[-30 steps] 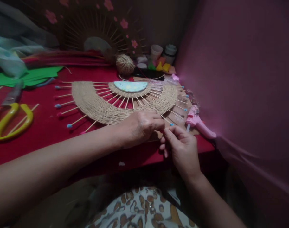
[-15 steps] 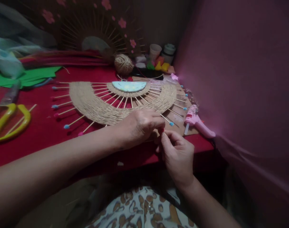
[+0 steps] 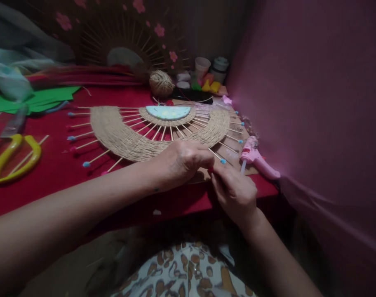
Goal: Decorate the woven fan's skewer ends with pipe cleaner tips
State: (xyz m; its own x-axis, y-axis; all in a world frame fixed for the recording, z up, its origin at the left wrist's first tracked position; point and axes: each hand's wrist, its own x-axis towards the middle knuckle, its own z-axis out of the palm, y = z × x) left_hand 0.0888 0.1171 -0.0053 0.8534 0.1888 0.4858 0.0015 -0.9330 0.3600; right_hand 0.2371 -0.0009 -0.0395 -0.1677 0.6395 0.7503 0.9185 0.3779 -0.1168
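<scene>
A half-round woven fan [image 3: 123, 138] of tan cord on thin sticks lies on the table, with small blue pompoms [image 3: 86, 164] and pink ones on its stick ends. My left hand [image 3: 183, 161] reaches over the fan's near rim, fingers closed in a pinch. Against its fingertips, my right hand [image 3: 237, 189] is closed as well. Between the two sets of fingers shows a small red piece [image 3: 210, 169], mostly hidden. The stick ends beneath my left hand cannot be seen. A pale blue half-disc [image 3: 168, 112] sits at the fan's centre.
Right of the fan lies a pink glue gun [image 3: 252, 154]. Yellow-handled scissors [image 3: 33, 152] and green sheets [image 3: 42, 99] are at the left. A ball of twine [image 3: 161, 83], a cup [image 3: 202, 67] and a jar [image 3: 219, 69] stand behind. A pink cloth [image 3: 308, 103] hangs at right.
My right hand has turned, its knuckles now higher and slightly further right, and its fingers cover more of the red piece. My left hand has barely moved.
</scene>
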